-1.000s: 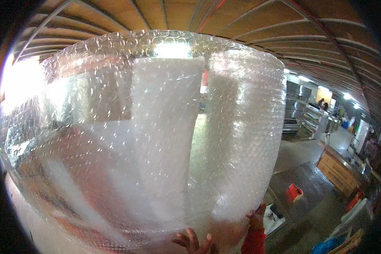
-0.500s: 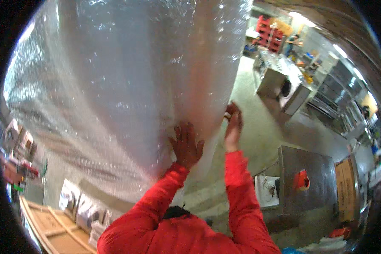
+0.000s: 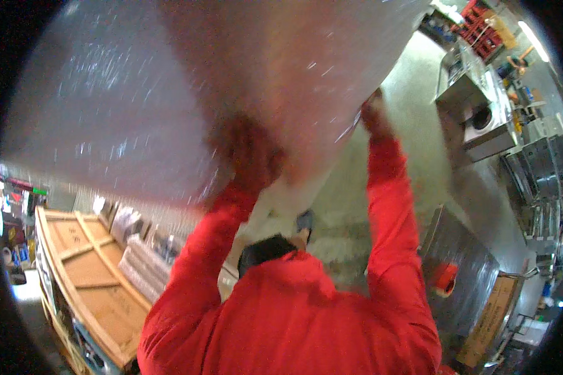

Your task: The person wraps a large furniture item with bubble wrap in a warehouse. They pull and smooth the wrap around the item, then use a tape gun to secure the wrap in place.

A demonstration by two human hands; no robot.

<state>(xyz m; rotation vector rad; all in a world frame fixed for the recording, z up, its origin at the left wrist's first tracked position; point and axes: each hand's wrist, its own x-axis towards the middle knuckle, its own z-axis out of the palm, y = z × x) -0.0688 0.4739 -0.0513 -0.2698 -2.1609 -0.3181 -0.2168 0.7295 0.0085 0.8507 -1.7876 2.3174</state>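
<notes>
Here, in the head view, the broad plastic sheet (image 3: 137, 94) lies ahead of both hands and rises above them, spreading much farther to the left of the left hand than to the right of the right hand. Its right border slants from the upper right down to the right hand (image 3: 375, 115); the sheet runs past the top of the view, so I cannot tell its long axis. The left hand (image 3: 247, 150) is nearer the sheet's middle, inside its lower edge, while the right hand is at the border itself. The right hand looks curled tight, with the sheet's edge in its fingers. The left hand is blurred and seems raised against the sheet with its fingers up; how far they are spread, and whether they hold any of it, I cannot tell.

Below and left of the left hand stands a wooden crate (image 3: 91, 250), its contents hidden. Below the right hand and farther right, a red tape roll (image 3: 445, 275) sits on a dark desk (image 3: 466, 259), with a cardboard box (image 3: 491, 315) just beyond; what the box holds does not show.
</notes>
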